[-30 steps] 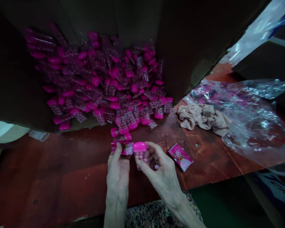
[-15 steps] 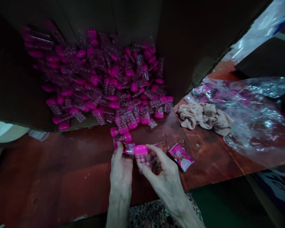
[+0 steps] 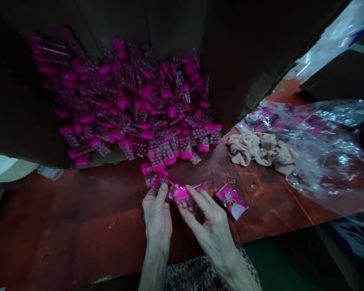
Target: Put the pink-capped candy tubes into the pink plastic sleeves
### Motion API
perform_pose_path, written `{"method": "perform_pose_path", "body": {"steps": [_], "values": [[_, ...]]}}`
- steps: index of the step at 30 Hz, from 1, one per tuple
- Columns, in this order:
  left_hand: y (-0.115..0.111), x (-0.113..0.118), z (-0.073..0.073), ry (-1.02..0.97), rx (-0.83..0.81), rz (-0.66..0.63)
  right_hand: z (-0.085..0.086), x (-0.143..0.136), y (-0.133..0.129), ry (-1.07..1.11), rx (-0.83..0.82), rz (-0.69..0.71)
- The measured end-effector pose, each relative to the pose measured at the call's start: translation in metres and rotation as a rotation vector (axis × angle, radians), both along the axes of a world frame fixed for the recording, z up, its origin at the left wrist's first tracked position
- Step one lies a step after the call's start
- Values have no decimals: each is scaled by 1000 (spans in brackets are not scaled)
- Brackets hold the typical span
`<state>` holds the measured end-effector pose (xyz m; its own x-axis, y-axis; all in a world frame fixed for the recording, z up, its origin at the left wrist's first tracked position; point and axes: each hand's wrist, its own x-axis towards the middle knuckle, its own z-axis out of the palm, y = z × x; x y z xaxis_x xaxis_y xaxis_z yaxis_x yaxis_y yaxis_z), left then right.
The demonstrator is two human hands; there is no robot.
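Observation:
Between thumb and fingers, my left hand [image 3: 158, 214] pinches a printed pink sleeve label [image 3: 167, 184]. My right hand [image 3: 208, 216] grips a small clear candy container [image 3: 186, 201] with a bright pink cap, filled with round pink candies. The label's right end meets the cap; whether it goes around it I cannot tell. Just beyond my hands, more capped candy containers [image 3: 157, 157] spill from a large pile. Right of my right hand lies another flat pink label [image 3: 231, 201], and part of one more shows behind my right fingers.
A tall dark cardboard box [image 3: 245, 60] on its side holds the heap of containers. A crumpled beige cloth [image 3: 261, 148] lies on the red-brown table [image 3: 87, 218]. Clear plastic bags [image 3: 330, 153] cover the right side. A small clear cup [image 3: 50, 172] sits at left.
My left hand has turned the label so its printed face shows and brought it against the container's cap. The right hand has tilted the container slightly and stays in nearly the same place.

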<state>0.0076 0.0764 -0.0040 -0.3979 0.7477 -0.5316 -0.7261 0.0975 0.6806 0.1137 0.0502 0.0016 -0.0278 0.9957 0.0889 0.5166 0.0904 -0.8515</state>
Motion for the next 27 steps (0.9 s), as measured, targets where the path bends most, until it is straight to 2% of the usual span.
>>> {"method": "perform_pose_path", "body": {"steps": [4, 11, 18, 21, 24, 27], "values": [[-3, 0, 0, 1, 47, -109, 2, 6, 1, 75, -60, -19], [-3, 0, 3, -17, 36, -175, 8, 11, 1, 366, -256, 63], [-6, 1, 0, -36, 8, -246, -2, 5, -6, 255, -95, 37], [-7, 0, -1, -71, 2, -291, -4, 4, -5, 384, -189, 6], [-7, -1, 0, -115, 17, -274, -3, 6, -2, 554, -299, -57], [-6, 0, 1, -94, 38, -264, -1, 8, -1, 541, -337, -57]]}}
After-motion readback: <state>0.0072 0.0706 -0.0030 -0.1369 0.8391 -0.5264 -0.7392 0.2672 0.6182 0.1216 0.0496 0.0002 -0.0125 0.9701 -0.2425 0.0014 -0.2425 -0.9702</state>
